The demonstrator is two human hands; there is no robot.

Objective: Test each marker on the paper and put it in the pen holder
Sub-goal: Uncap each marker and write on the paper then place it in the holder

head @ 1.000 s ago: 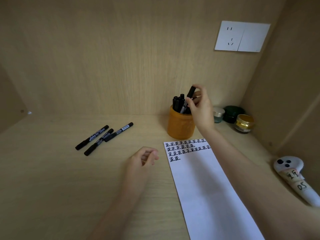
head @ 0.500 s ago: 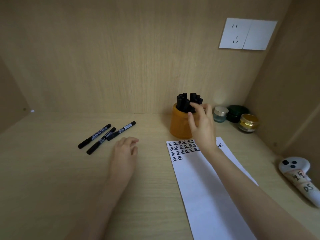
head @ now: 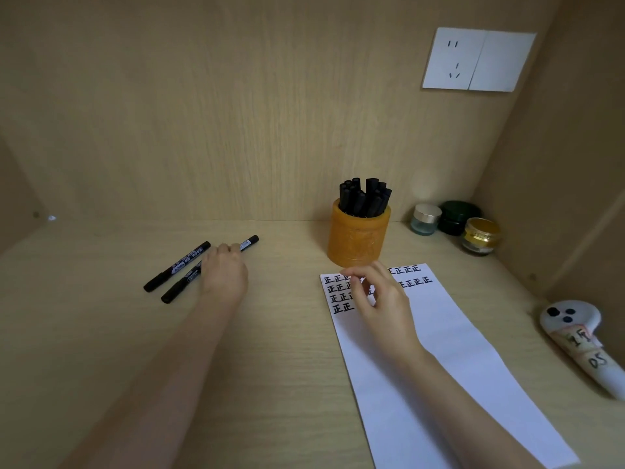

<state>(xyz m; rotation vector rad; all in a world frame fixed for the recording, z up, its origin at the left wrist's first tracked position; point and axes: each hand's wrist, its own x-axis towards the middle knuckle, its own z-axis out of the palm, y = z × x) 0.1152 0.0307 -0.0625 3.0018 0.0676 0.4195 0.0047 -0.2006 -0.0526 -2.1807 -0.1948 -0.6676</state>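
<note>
Three black markers lie on the wooden desk at the left: one (head: pixel 176 268), a second (head: pixel 179 287) beside it, and a third (head: pixel 249 241) further right. My left hand (head: pixel 223 274) lies over them, its fingers curled on the third marker. The orange pen holder (head: pixel 359 240) stands at the back and holds several black markers (head: pixel 364 198). A white paper strip (head: pixel 449 360) with rows of black test marks lies in front of it. My right hand (head: pixel 382 299) hovers over the top of the paper, its fingers loosely curled and holding nothing.
Three small jars stand at the back right: a clear one (head: pixel 425 219), a dark green one (head: pixel 458 216), a gold one (head: pixel 480 235). A white controller (head: pixel 575 336) lies by the right wall. A wall socket (head: pixel 477 59) sits above.
My right hand let a marker go into the holder and drew back over the paper. My left hand moved left and forward onto the loose markers.
</note>
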